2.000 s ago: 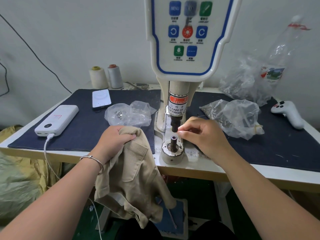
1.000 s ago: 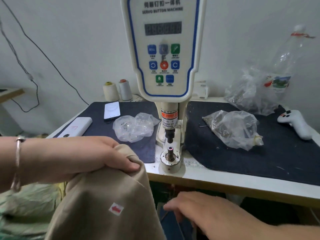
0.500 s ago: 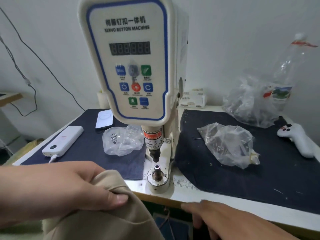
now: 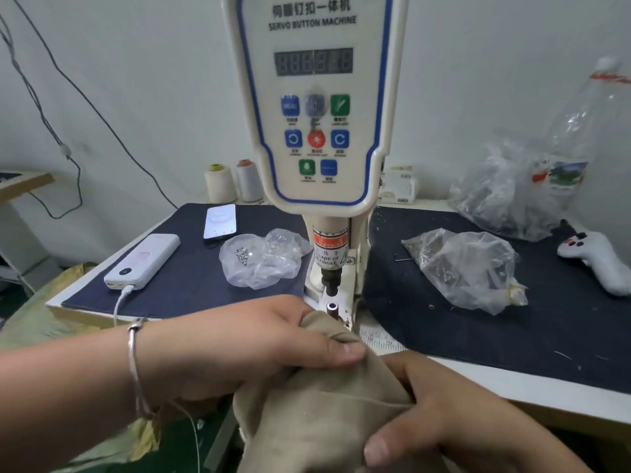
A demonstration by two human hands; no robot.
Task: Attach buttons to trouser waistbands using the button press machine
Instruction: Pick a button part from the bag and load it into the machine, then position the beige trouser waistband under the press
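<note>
Now both hands, left and right, grip the trousers just before the lower die; flatten the waistband over it, fingers kept clear of the punch.

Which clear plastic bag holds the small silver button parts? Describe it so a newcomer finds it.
Start at the tall cream button press machine in the middle of the table. Left of its column, on the dark blue mat, lies a small crumpled clear plastic bag, right of the white power bank. Unlike the larger bags on the machine's right, it shows a small cluster of shiny silver pieces.
</note>
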